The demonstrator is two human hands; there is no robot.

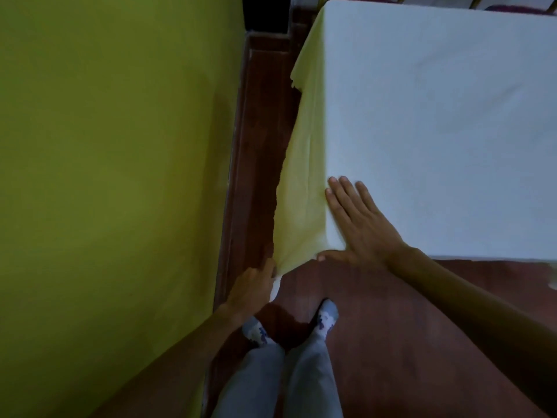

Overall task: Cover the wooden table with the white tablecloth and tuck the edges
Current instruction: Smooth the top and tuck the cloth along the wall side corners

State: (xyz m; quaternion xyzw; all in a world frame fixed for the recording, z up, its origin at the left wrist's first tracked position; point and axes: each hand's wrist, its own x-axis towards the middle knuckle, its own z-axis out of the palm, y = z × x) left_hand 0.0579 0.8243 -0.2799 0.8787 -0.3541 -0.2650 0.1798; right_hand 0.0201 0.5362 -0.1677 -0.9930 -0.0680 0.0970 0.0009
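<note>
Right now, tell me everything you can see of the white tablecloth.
The white tablecloth is plain, thin-looking fabric spread flat over the table, which it hides, with faint creases on top. Its left side hangs down toward the floor, tinted yellowish beside the green wall. At the near corner the left hand grips the hanging cloth and holds it taut, while the right hand presses flat on the top by that corner.

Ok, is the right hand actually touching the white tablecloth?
Touching. The head view shows the right hand lying flat, fingers straight, on the tablecloth at its near corner, with no gap.
</note>
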